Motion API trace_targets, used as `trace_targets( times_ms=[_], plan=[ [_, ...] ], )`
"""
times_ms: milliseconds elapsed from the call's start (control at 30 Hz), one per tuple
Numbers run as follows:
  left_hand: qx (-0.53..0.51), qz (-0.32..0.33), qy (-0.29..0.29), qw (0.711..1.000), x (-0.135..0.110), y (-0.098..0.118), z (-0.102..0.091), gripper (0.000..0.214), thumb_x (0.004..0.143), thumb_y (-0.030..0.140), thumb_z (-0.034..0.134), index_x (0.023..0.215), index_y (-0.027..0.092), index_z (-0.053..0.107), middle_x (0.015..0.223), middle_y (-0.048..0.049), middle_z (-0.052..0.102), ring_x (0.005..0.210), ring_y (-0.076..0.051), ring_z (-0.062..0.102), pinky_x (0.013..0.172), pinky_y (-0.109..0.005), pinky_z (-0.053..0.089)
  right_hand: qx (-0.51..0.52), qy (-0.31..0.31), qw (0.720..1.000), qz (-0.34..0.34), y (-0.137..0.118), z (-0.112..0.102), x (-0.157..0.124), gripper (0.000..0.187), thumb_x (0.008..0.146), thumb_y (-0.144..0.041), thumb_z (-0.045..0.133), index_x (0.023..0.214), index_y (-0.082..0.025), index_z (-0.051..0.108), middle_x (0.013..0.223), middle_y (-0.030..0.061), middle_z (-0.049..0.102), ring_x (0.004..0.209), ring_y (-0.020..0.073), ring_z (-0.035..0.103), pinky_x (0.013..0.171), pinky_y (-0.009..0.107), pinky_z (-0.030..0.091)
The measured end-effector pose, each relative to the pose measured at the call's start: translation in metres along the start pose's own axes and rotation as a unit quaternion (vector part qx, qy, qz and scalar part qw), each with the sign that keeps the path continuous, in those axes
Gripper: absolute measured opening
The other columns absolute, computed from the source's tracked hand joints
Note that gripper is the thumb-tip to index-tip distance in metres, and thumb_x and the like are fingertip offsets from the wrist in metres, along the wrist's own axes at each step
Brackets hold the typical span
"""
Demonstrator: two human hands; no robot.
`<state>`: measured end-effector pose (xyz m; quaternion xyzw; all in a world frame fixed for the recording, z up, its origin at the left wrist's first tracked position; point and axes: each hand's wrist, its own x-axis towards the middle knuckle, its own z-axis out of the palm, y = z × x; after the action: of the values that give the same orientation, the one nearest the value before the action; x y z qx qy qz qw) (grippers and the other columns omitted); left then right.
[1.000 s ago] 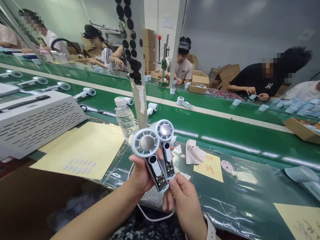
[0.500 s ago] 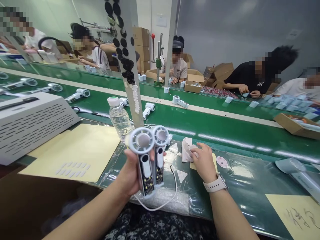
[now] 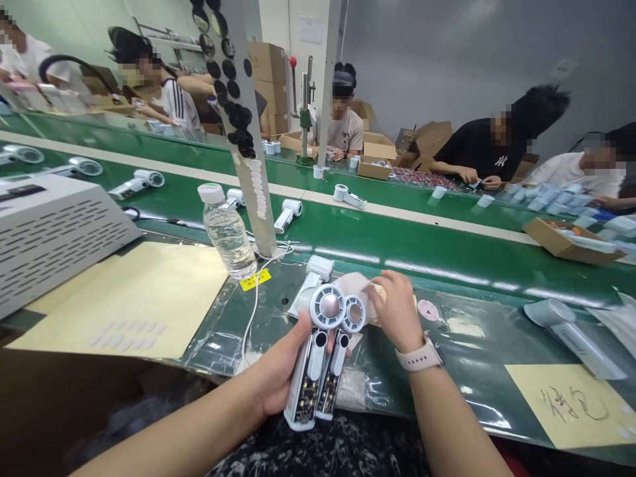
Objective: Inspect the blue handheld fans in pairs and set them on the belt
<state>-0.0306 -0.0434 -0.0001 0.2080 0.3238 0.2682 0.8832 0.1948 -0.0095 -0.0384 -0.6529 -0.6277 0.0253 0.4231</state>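
Two white-and-pale-blue handheld fans, a nearer fan [image 3: 307, 381] and a second fan [image 3: 329, 387], are gripped side by side in my left hand [image 3: 278, 374]. Their round heads point up, and bare circuit boards show in the lower handles. My right hand [image 3: 399, 310], with a pale watch strap [image 3: 420, 356] at the wrist, pinches a whitish cloth [image 3: 354, 286]. That cloth hangs just behind and beside the fan heads; whether it touches them I cannot tell. Another handheld fan [image 3: 318, 268] lies on the bench behind the held pair.
A water bottle [image 3: 228, 232] stands by a metal post [image 3: 258, 212]. Left lie a yellow sheet [image 3: 163, 278] with small white pieces and a grey vented box [image 3: 64, 245]. At right are a large fan-shaped item [image 3: 571, 331] and a handwritten sheet [image 3: 536, 411]. Beyond runs a green conveyor [image 3: 397, 242]; several people sit across it.
My left hand has brought both fans rightward and down, closer to my right hand. The cloth, earlier lying on the bench under my right fingers, is now raised toward the fan heads.
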Motion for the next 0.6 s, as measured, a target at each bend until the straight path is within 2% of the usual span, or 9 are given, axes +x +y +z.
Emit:
trace_targets(
  times_ms=[67,133,200,267,333,400,433,533,600],
  plan=[
    [-0.008,0.003,0.003,1.000,0.000,-0.001,0.000,0.062,0.052,0.075,0.076,0.059,0.015,0.064,0.084,-0.0118,0.075,0.070,-0.018,0.065,0.073,-0.030,0.055,0.021,0.003,1.000,0.002,0.000,0.001,-0.001,0.017,0.083,-0.021,0.058,0.069,-0.021,0.066,0.096,0.0123,0.066,0.101,0.0314,0.056,0.093,0.053,0.043],
    [-0.014,0.002,0.005,1.000,-0.002,-0.002,-0.001,0.063,0.052,0.076,0.075,0.059,0.015,0.065,0.084,-0.0123,0.075,0.070,-0.018,0.066,0.072,-0.030,0.055,0.046,0.026,0.999,0.007,-0.004,-0.005,-0.003,0.020,0.087,-0.023,0.054,0.071,-0.021,0.067,0.093,0.0119,0.066,0.100,0.0311,0.056,0.093,0.055,0.044],
    [-0.015,-0.004,0.014,1.000,-0.003,-0.003,-0.002,0.064,0.050,0.077,0.075,0.059,0.015,0.065,0.082,-0.0128,0.075,0.070,-0.019,0.066,0.070,-0.029,0.055,0.073,0.055,0.996,0.008,-0.015,-0.018,-0.005,0.021,0.092,-0.026,0.049,0.084,-0.022,0.068,0.101,0.0121,0.065,0.106,0.0306,0.055,0.094,0.055,0.044],
    [-0.006,-0.015,0.028,0.999,-0.004,-0.003,-0.002,0.066,0.048,0.079,0.074,0.059,0.015,0.065,0.076,-0.0126,0.074,0.068,-0.019,0.066,0.066,-0.028,0.055,0.134,0.034,0.990,-0.004,-0.033,-0.033,-0.006,0.021,0.096,-0.029,0.048,0.090,-0.025,0.068,0.115,0.0105,0.062,0.112,0.0282,0.056,0.093,0.050,0.047],
    [0.013,-0.032,0.031,0.999,-0.006,-0.002,0.001,0.068,0.044,0.080,0.075,0.059,0.014,0.065,0.072,-0.0122,0.074,0.066,-0.018,0.067,0.062,-0.025,0.054,0.250,-0.070,0.965,-0.038,-0.051,-0.045,-0.005,0.021,0.096,-0.032,0.052,0.087,-0.028,0.069,0.127,0.0071,0.057,0.119,0.0259,0.055,0.096,0.046,0.047],
    [0.036,-0.058,0.007,0.998,-0.007,-0.002,0.004,0.070,0.041,0.081,0.075,0.057,0.013,0.064,0.071,-0.0127,0.074,0.064,-0.017,0.067,0.061,-0.023,0.054,0.376,-0.212,0.900,-0.069,-0.063,-0.050,-0.001,0.014,0.095,-0.034,0.057,0.090,-0.029,0.070,0.134,0.0048,0.053,0.126,0.0253,0.052,0.105,0.046,0.041],
    [0.048,-0.071,-0.010,0.996,-0.008,-0.001,0.006,0.071,0.041,0.082,0.074,0.057,0.013,0.064,0.071,-0.0131,0.074,0.062,-0.017,0.066,0.060,-0.023,0.054,0.424,-0.276,0.860,-0.067,-0.067,-0.050,0.001,0.011,0.094,-0.035,0.061,0.100,-0.031,0.069,0.136,0.0046,0.052,0.128,0.0254,0.050,0.108,0.047,0.038],
    [0.083,-0.093,-0.054,0.991,-0.008,-0.002,0.008,0.071,0.043,0.082,0.073,0.056,0.012,0.063,0.071,-0.0136,0.074,0.060,-0.017,0.066,0.057,-0.023,0.053,0.476,-0.416,0.775,-0.012,-0.064,-0.046,0.009,0.055,0.087,-0.045,0.068,0.137,-0.034,0.047,0.139,0.0073,0.052,0.126,0.0252,0.052,0.105,0.046,0.040],
    [0.095,-0.098,-0.065,0.988,-0.007,-0.004,0.007,0.070,0.044,0.081,0.073,0.056,0.012,0.063,0.070,-0.0135,0.073,0.060,-0.018,0.066,0.055,-0.024,0.052,0.454,-0.484,0.748,0.014,-0.059,-0.043,0.013,0.069,0.083,-0.054,0.069,0.141,-0.027,0.044,0.130,0.0097,0.058,0.115,0.0255,0.058,0.098,0.042,0.045]
  ],
)
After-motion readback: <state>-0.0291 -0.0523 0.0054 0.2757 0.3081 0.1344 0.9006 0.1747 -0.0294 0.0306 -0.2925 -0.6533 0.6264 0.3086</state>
